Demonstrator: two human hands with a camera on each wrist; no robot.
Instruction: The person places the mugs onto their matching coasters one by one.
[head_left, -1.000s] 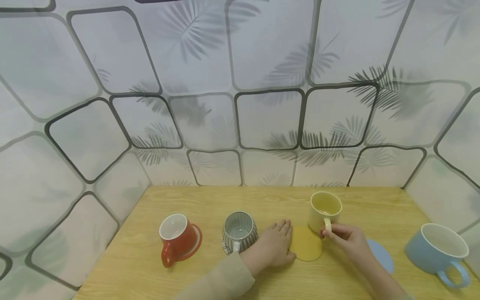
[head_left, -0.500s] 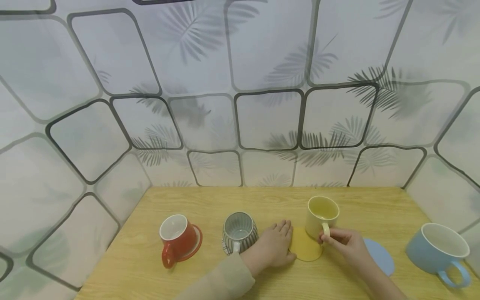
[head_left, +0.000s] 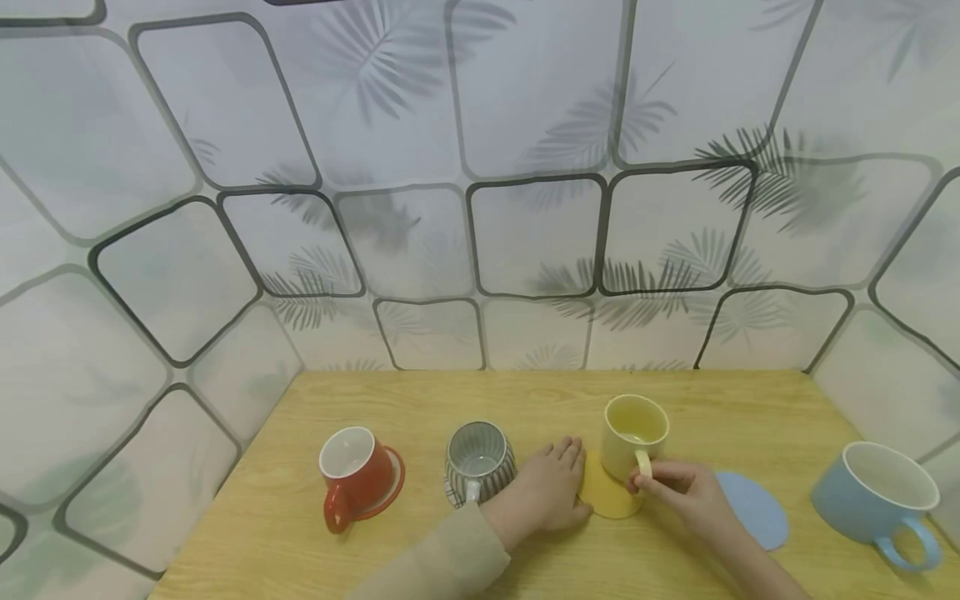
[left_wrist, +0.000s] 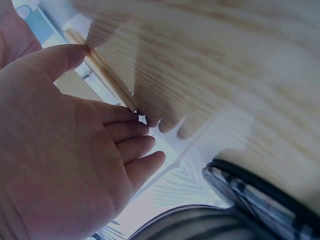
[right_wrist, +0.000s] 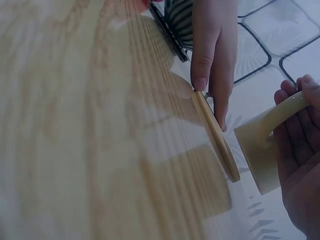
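My right hand (head_left: 686, 496) holds a pale yellow mug (head_left: 622, 450) by its handle. In the right wrist view the mug (right_wrist: 257, 150) hangs a little off the yellow round coaster (right_wrist: 215, 135), with a gap between them. From the head view it covers the far right part of the coaster (head_left: 607, 500). My left hand (head_left: 543, 496) rests flat on the table at the coaster's left side, fingers extended. In the left wrist view the thumb and forefinger of the left hand (left_wrist: 80, 145) touch the edge of the coaster (left_wrist: 102, 72).
A grey striped mug (head_left: 480, 458) stands on a checked coaster just left of my left hand. Further left, a red mug (head_left: 360, 479) is on a red coaster (head_left: 393, 483). A blue coaster (head_left: 753, 508) and a blue mug (head_left: 862, 496) are at the right of the table (head_left: 405, 396).
My right hand has brought the yellow mug left and slightly nearer, further over the yellow coaster. My left hand has stayed in place.
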